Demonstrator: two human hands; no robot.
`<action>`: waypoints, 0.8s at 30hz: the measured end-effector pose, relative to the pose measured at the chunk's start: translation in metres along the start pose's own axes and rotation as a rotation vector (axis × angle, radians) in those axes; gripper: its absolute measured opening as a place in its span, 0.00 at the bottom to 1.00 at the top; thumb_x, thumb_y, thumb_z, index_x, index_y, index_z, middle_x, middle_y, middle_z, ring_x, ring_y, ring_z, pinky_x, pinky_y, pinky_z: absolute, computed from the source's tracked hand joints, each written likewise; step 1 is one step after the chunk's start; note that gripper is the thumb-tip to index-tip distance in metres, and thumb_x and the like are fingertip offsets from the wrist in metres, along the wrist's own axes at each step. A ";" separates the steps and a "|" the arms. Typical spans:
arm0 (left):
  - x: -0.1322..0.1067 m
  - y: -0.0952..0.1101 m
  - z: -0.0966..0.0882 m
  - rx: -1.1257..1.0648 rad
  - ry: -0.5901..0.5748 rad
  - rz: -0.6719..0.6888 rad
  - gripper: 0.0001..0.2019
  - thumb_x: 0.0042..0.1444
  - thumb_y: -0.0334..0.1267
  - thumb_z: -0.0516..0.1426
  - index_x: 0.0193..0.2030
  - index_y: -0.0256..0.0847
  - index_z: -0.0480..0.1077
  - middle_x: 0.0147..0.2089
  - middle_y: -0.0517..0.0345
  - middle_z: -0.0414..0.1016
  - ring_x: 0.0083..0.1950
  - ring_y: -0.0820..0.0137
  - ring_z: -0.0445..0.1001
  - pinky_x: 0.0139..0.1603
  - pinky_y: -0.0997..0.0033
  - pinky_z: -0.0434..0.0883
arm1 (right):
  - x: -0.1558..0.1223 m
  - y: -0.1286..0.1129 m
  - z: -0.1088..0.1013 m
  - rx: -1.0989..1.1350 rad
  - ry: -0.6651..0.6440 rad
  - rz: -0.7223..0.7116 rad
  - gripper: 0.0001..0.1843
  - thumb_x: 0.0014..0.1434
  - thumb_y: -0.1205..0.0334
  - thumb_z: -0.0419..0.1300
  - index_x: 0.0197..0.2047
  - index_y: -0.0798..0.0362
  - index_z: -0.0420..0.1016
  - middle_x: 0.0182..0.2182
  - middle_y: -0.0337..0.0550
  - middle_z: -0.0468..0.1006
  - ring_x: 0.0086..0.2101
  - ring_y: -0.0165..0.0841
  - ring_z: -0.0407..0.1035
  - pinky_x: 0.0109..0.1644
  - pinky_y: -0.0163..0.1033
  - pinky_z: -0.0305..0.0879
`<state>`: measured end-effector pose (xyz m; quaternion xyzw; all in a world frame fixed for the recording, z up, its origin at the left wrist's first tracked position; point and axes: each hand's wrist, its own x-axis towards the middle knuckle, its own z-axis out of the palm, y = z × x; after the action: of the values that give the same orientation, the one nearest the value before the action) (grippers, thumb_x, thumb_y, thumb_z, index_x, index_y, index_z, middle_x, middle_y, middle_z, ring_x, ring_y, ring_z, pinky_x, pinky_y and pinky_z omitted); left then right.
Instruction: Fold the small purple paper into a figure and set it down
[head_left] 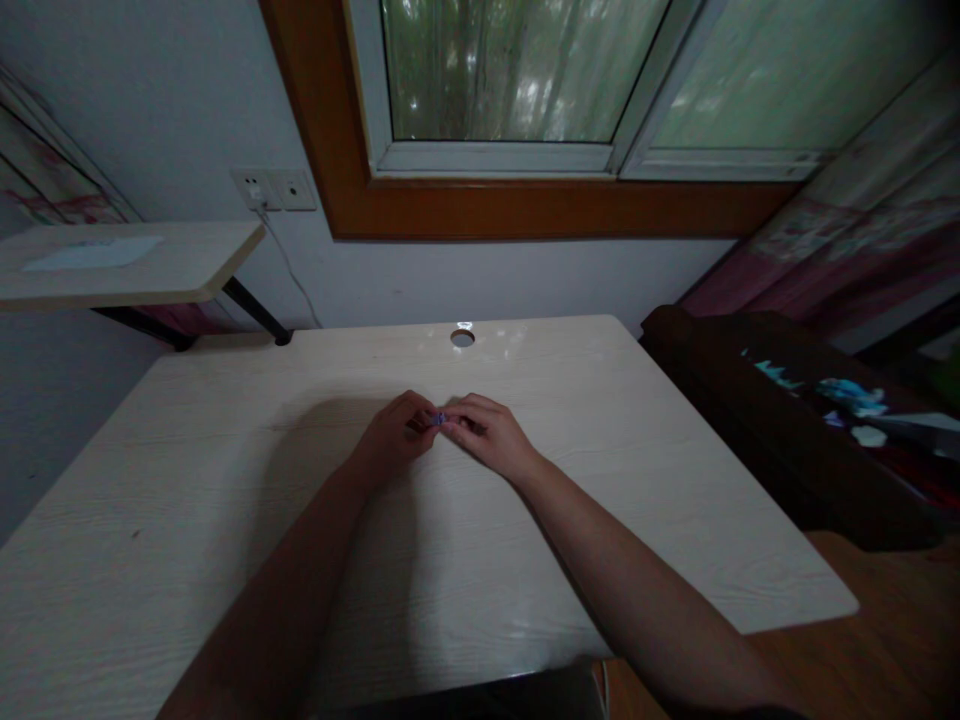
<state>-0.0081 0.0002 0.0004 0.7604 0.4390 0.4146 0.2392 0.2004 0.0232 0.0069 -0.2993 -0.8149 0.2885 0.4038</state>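
Above the middle of the pale wood-grain table, my two hands meet around one small bluish-purple object. It is too small and dim for me to tell its kind. My left hand has its fingers closed on the object's left side. From the right, my right hand pinches it between thumb and fingers. Most of the object is hidden by the fingertips.
A round cable hole lies near the table's back edge. At left, a raised shelf on black legs carries a paper sheet. Behind are a wall socket and window. A dark brown piece of furniture stands at right.
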 end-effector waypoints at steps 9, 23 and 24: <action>0.000 0.001 -0.003 -0.109 -0.039 -0.107 0.09 0.56 0.35 0.61 0.42 0.40 0.67 0.35 0.58 0.73 0.34 0.73 0.74 0.34 0.75 0.74 | 0.000 -0.003 0.001 0.040 0.017 0.021 0.09 0.64 0.58 0.61 0.44 0.50 0.80 0.32 0.41 0.73 0.31 0.29 0.68 0.35 0.35 0.65; 0.001 0.007 -0.005 -0.105 -0.016 -0.092 0.09 0.54 0.35 0.61 0.40 0.40 0.67 0.36 0.57 0.74 0.35 0.72 0.75 0.37 0.73 0.75 | 0.001 -0.005 -0.001 0.079 0.016 0.055 0.09 0.63 0.56 0.61 0.44 0.50 0.80 0.33 0.42 0.74 0.30 0.28 0.67 0.34 0.34 0.66; 0.001 0.007 -0.005 -0.097 -0.010 -0.083 0.09 0.54 0.34 0.61 0.40 0.40 0.67 0.36 0.57 0.74 0.34 0.72 0.75 0.37 0.73 0.75 | 0.001 -0.005 -0.001 0.081 0.016 0.055 0.10 0.63 0.56 0.61 0.44 0.50 0.79 0.33 0.42 0.74 0.30 0.28 0.68 0.34 0.35 0.66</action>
<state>-0.0089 -0.0024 0.0083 0.7312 0.4481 0.4213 0.2951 0.1995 0.0206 0.0113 -0.3071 -0.7909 0.3299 0.4139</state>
